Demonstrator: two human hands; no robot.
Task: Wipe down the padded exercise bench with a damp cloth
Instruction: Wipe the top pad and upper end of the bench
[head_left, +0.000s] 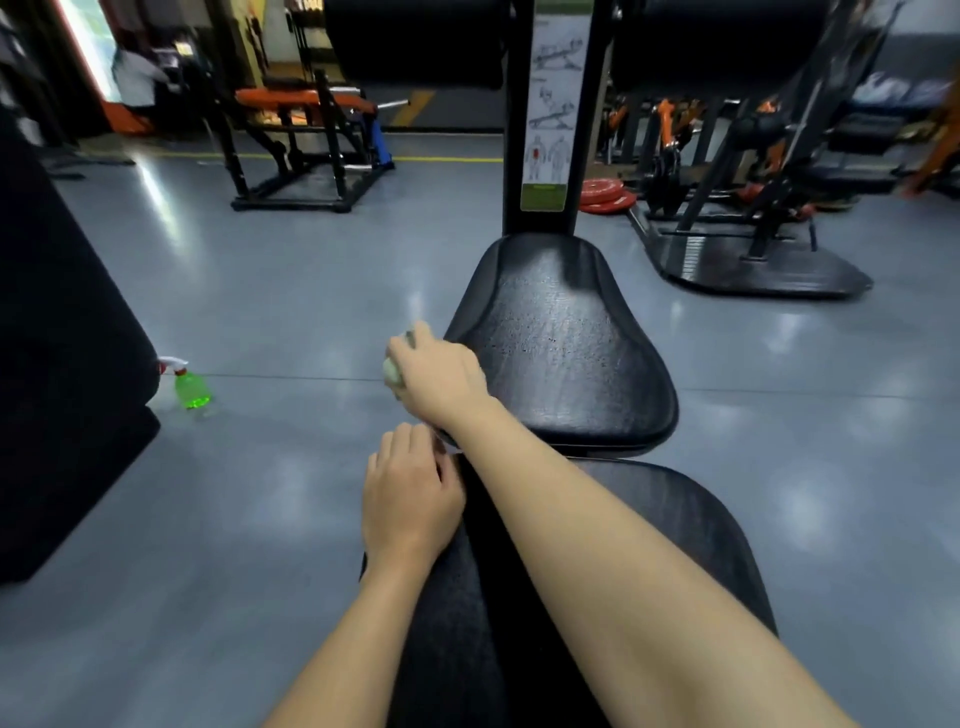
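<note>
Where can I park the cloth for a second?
Free: the seat pad right of the right hand gripping the cloth, and floor between the spray bottle and that pad. Crowded: the near pad's left edge, where the left hand rests beside the crossing forearm.

The bench (561, 332) is stretching away ahead of me, black and padded, in two cushions with a narrow gap between. The far cushion is narrowing toward the upright post and catching a dull sheen. The cloth (393, 370), pale and bunched small, is peeking out of my right hand (441, 376), which is gripping it at that cushion's left edge.
</note>
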